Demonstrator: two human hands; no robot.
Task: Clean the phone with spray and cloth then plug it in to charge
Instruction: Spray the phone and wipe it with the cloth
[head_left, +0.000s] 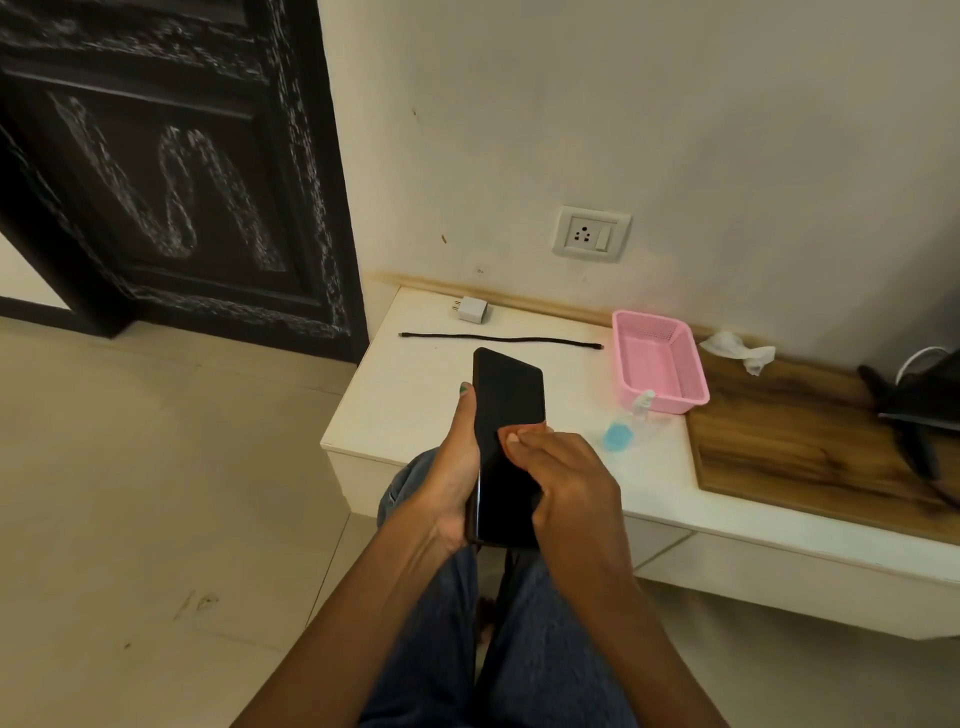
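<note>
Phone (508, 415) sits upright-ish in front of the person, screen dark and facing them, held out over the lap and the near edge of the white bench (415, 395), so it is off the surface and free to be wiped on its face. Left hand (452, 467) grips it along the left edge, thumb laid up the side, which steadies it as a backing for the rubbing. Right hand (563, 480) is curled with its fingertips pressed on the middle of the glass; a sliver of something pinkish shows just past the fingers, possibly the cloth, but I cannot tell for sure

My guess is the wiping step is under way. Spray bottle (623, 426) with blue liquid lies on the bench just right of the hands, touching or nearly touching the pink basket (660, 358), near enough to reach again. Black cable (501, 340) lies stretched out straight behind the phone, with the white charger plug (472, 310) just beyond it by the wall and the wall socket (591, 234) above, all laid ready for charging, none connected yet. A crumpled white tissue (737, 351) rests apart on the wooden part
</note>
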